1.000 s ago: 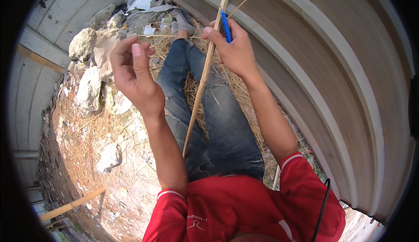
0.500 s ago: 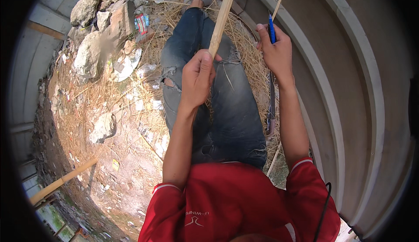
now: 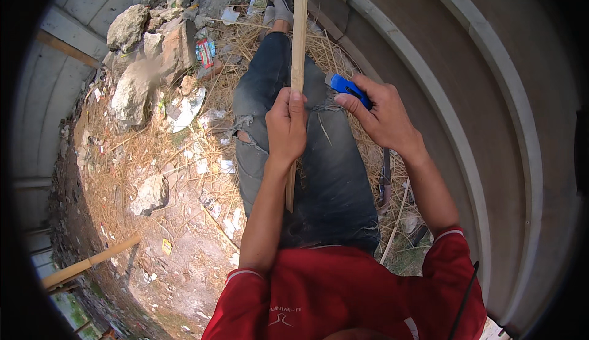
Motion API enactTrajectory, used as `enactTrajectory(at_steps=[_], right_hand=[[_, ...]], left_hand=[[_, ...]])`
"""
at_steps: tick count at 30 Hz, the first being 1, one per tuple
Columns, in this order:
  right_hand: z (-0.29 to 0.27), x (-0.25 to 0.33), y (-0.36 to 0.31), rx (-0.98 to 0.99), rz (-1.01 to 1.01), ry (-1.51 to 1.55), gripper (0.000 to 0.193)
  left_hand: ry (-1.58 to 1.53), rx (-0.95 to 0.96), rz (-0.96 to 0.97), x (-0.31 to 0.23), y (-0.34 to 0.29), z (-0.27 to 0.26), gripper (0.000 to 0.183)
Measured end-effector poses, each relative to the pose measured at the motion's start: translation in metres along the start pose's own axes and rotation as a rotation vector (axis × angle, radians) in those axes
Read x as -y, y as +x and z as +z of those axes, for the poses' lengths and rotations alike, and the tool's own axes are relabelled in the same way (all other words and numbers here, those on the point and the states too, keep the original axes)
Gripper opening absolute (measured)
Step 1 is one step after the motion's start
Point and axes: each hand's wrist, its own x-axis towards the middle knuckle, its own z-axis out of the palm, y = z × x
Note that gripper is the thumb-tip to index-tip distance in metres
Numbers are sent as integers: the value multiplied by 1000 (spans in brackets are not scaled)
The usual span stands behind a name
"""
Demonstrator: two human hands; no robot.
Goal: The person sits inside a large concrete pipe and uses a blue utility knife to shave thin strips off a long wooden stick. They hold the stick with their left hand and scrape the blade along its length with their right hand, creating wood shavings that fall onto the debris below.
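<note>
Stick (image 3: pixel 299 36) in left hand (image 3: pixel 287 126), cutter (image 3: pixel 348 88) in right hand (image 3: pixel 386 114)

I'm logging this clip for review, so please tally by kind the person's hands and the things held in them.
Left hand and right hand: 2
Wooden strip, in the left hand: 1
Blue cutter, in the right hand: 1
Total: 4

Stick (image 3: pixel 299 33) top-centre down to mid-frame, over the legs (image 3: pixel 334 168), in left hand (image 3: pixel 287 125). Cutter (image 3: pixel 351 90) in right hand (image 3: pixel 391 116), right of stick. Rock pile (image 3: pixel 130 95) upper left; lone rock (image 3: pixel 150 194) below it, left of legs. Pole (image 3: pixel 92 260) lower left. Straw (image 3: pixel 332 53) beside legs. Wall (image 3: pixel 497 125) along right side.
</note>
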Motion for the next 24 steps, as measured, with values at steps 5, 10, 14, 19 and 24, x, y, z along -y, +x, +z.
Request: enactTrajectory(at_steps=[5,10,14,19,24], right_hand=[[3,7,13,98,-26,-245,46],[2,2,20,141,-72,-371,46],[1,-4,31,125,-162,-577,50],[-15,-15,57,192,-255,-691,54],[-95,-24,142,-389,-20,-575,63]], left_hand=[[100,12,97,5,-4,7,37],[222,4,148,2,-4,10,36],[291,-19,166,3,-2,12,35],[348,-34,158,9,2,14,35],[350,24,216,27,-29,20,35]])
